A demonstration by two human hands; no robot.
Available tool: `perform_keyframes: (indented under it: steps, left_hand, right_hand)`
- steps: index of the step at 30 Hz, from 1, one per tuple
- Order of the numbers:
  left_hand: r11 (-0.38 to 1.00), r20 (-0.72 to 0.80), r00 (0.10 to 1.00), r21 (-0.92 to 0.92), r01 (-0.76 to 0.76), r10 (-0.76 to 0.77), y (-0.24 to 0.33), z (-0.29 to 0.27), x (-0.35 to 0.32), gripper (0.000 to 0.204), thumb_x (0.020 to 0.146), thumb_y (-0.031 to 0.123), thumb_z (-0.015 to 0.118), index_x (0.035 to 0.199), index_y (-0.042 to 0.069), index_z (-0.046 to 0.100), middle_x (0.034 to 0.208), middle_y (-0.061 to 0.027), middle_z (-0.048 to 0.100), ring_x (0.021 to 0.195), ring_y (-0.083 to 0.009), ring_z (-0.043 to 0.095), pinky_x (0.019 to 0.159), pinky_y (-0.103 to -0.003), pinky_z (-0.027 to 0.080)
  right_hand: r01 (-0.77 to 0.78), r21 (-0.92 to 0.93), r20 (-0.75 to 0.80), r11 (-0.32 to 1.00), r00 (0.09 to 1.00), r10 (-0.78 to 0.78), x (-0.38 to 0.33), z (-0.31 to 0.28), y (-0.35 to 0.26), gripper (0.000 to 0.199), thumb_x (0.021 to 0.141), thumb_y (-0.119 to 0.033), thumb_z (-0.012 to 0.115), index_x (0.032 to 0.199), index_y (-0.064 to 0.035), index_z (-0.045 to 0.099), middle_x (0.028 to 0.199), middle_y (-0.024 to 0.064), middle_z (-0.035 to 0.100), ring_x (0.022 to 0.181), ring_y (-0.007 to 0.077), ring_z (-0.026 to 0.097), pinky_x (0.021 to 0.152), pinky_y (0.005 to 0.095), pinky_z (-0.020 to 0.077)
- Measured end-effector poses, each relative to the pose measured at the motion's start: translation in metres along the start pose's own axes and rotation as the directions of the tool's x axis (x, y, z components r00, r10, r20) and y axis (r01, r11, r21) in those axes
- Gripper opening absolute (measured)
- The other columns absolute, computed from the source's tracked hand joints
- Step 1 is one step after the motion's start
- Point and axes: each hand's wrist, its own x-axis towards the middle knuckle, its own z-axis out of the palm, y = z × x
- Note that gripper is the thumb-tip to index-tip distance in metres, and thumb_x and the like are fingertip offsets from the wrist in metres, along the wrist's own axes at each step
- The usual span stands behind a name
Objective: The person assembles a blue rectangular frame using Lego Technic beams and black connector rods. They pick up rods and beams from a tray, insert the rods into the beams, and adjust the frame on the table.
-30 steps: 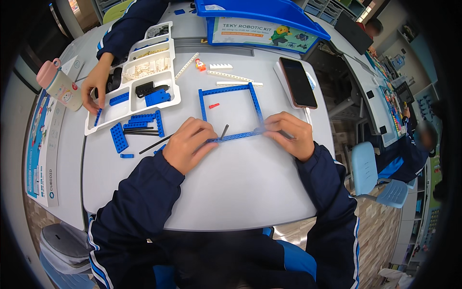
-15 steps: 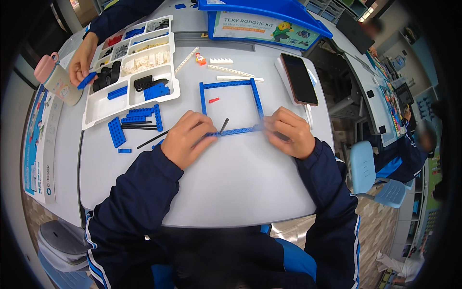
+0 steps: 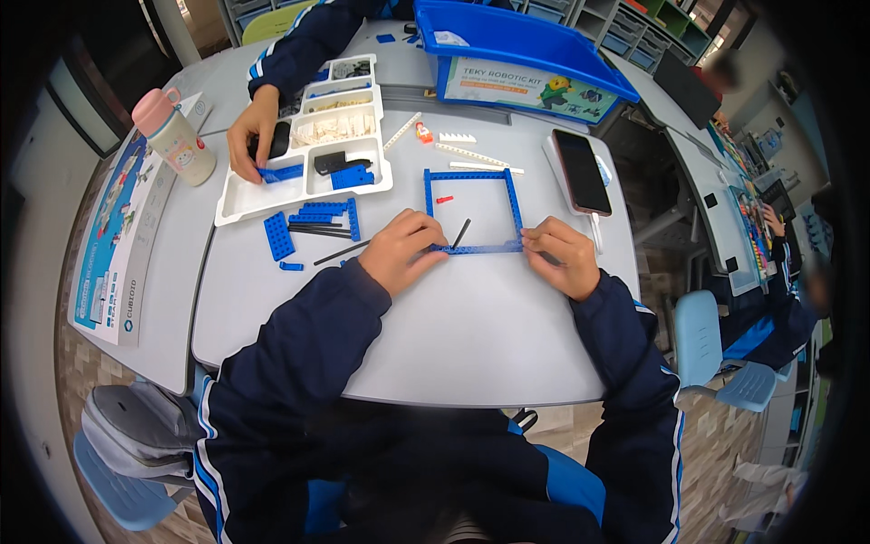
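A square blue frame [image 3: 471, 176] of toy beams lies flat on the grey table [image 3: 471, 335]. My left hand [image 3: 401, 250] presses on the left end of its near beam. My right hand [image 3: 560, 252] pinches the right end of that same beam at the corner. A thin black rod [image 3: 461, 232] and a small red pin [image 3: 444, 199] lie inside the frame. Both forearms are in dark blue sleeves.
A white sorting tray [image 3: 237, 202] with blue, black and white parts sits at the left; another person's hand [image 3: 251, 136] holds a blue piece over it. Loose blue plates [image 3: 279, 236], a phone [image 3: 580, 171], a blue storage bin [image 3: 521, 54], a pink-capped bottle [image 3: 174, 136] and a booklet [image 3: 111, 245] surround it.
The other person's hand moved from the bottle side into the white tray and now holds a blue piece there. My two hands stayed on the frame's near beam.
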Motion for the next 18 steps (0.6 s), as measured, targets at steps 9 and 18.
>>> perform_keyframes:
  steps: [9, 18]
  left_hand:
    - [0.999, -0.016, 0.999, -0.028, -0.037, 0.037, -0.007, 0.005, -0.003, 0.018, 0.085, 0.009, 0.079, 0.099, 0.004, 0.069, 0.102, -0.0077, 0.065, 0.096, -0.0270, 0.062, 0.083, -0.035, 0.053]
    - [0.999, 0.012, 1.000, -0.047, -0.005, 0.006, -0.009, 0.002, 0.000, 0.018, 0.085, 0.010, 0.079, 0.099, 0.004, 0.069, 0.099, -0.0076, 0.063, 0.097, -0.0270, 0.061, 0.084, -0.036, 0.053]
  right_hand:
    - [-0.041, 0.034, -0.013, 0.999, 0.999, 0.042, -0.008, -0.002, -0.001, 0.011, 0.081, 0.009, 0.073, 0.087, 0.0031, 0.065, 0.093, 0.0137, 0.069, 0.088, 0.0284, 0.072, 0.078, 0.0328, 0.0576]
    - [-0.138, 0.108, -0.015, 0.985, 0.990, 0.140, -0.008, -0.004, -0.005, 0.015, 0.082, 0.007, 0.068, 0.097, 0.0048, 0.071, 0.102, 0.0153, 0.072, 0.087, 0.0235, 0.071, 0.081, 0.0308, 0.0560]
